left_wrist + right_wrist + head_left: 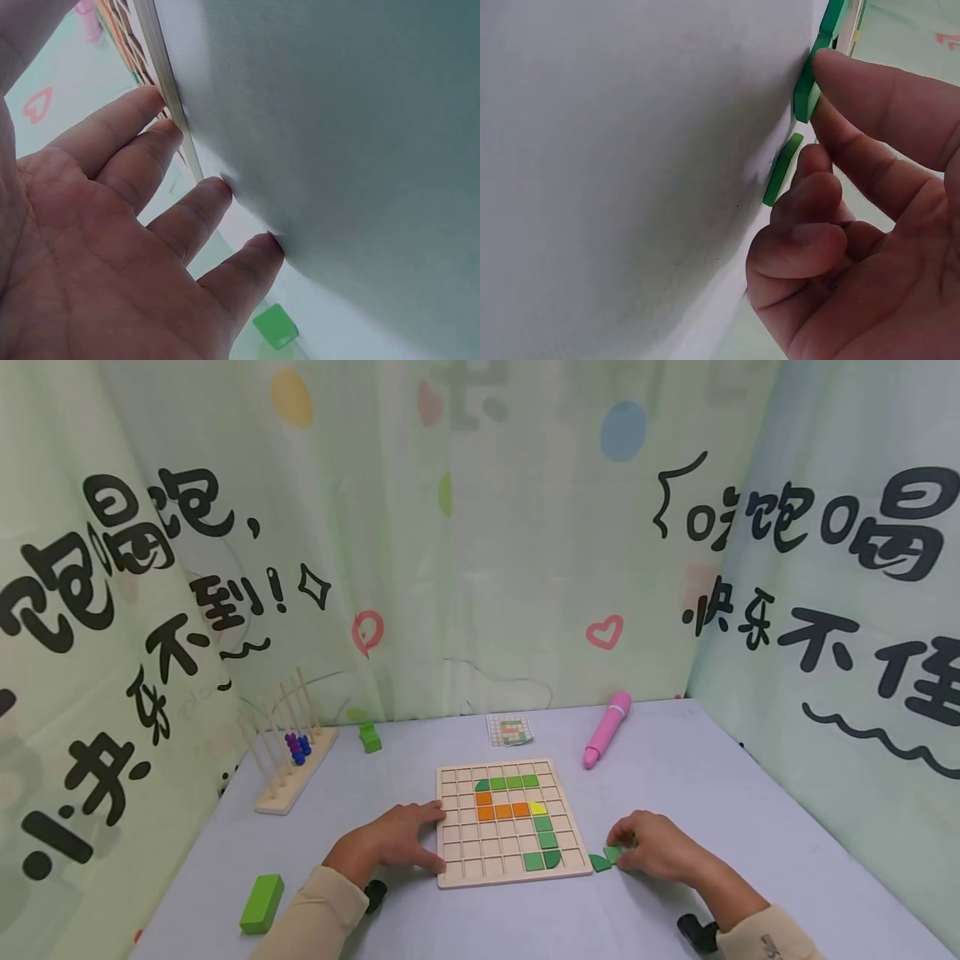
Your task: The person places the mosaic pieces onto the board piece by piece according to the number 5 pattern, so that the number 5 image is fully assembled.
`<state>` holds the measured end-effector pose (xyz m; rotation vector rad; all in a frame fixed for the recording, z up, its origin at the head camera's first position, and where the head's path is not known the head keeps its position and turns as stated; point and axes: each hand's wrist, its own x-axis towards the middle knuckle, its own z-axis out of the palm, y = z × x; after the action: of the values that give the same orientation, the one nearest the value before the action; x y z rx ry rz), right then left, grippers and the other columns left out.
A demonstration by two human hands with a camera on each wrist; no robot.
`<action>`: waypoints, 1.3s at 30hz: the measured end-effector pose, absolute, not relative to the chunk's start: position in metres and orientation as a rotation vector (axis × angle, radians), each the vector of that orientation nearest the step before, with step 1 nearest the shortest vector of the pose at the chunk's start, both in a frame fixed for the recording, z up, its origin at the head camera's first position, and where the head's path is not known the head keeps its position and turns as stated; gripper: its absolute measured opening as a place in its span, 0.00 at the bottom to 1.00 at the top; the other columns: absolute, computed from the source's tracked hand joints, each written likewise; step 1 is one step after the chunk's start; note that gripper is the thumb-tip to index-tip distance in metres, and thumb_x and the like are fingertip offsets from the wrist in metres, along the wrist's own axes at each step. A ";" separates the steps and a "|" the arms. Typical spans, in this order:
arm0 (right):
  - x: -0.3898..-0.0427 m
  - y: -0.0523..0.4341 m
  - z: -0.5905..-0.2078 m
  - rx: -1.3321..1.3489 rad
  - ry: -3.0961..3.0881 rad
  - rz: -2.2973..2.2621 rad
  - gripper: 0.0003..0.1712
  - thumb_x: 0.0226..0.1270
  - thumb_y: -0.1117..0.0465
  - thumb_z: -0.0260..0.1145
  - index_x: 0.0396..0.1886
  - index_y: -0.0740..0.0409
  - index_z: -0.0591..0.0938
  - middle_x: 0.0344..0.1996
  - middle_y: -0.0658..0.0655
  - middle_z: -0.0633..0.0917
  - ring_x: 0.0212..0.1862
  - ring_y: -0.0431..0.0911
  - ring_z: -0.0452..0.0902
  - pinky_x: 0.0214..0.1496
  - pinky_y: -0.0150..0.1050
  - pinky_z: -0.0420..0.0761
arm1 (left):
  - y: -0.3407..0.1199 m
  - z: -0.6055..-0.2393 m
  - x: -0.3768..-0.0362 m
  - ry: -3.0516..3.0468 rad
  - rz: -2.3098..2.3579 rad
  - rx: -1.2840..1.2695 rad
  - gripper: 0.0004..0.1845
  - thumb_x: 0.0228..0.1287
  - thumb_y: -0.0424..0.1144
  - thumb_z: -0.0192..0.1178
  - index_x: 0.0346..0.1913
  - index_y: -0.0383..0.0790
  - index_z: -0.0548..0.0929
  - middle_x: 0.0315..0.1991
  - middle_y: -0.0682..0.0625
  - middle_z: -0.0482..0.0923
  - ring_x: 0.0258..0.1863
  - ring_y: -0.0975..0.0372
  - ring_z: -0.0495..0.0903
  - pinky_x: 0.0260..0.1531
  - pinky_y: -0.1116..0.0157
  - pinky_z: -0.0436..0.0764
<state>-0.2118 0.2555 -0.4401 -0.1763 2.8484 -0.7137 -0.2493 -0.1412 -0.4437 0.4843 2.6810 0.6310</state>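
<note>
A wooden grid board lies in the middle of the table with green, orange and one yellow tile set in its squares. My left hand is at its left side, spread fingers touching the board's edge. By the near right corner, my right hand pinches a green tile between thumb and index finger, low at the tabletop. Touching that tile's end is another green tile, the rounded one nearest the board. A further green tile lies beside the curled other fingers.
A pegged wooden stand with purple and blue beads stands at the back left. Green blocks lie at the back and near left. Behind the board are a small pattern card and a pink pen-shaped object. Curtains enclose the table.
</note>
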 end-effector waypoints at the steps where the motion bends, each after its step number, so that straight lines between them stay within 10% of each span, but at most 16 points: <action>1: -0.212 0.256 -0.440 -0.183 2.851 -0.719 0.11 0.55 0.69 0.76 0.37 0.55 0.85 0.34 0.50 0.81 0.41 0.46 0.73 0.47 0.44 0.78 | -0.141 -0.444 -0.249 2.684 0.630 0.488 0.44 0.52 0.51 0.80 0.73 0.46 0.75 0.79 0.52 0.65 0.78 0.44 0.62 0.75 0.43 0.65; 9: -0.210 0.257 -0.435 -0.199 2.814 -0.919 0.09 0.58 0.69 0.74 0.33 0.56 0.81 0.27 0.51 0.78 0.35 0.45 0.72 0.35 0.35 0.72 | -0.141 -0.442 -0.249 2.682 0.637 0.493 0.44 0.52 0.51 0.81 0.73 0.45 0.76 0.79 0.51 0.65 0.78 0.45 0.63 0.75 0.43 0.65; 39: -0.221 0.163 -0.438 -0.534 2.578 -1.123 0.03 0.68 0.67 0.68 0.37 0.57 0.81 0.29 0.51 0.79 0.36 0.46 0.73 0.36 0.33 0.71 | -0.140 -0.449 -0.253 2.684 0.637 0.427 0.44 0.52 0.52 0.81 0.73 0.50 0.75 0.79 0.54 0.65 0.78 0.46 0.62 0.75 0.43 0.66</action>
<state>-0.2208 0.1633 -0.4382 -0.5336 2.5778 -1.1228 -0.2531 -0.1404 -0.4493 0.4273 2.6844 0.6367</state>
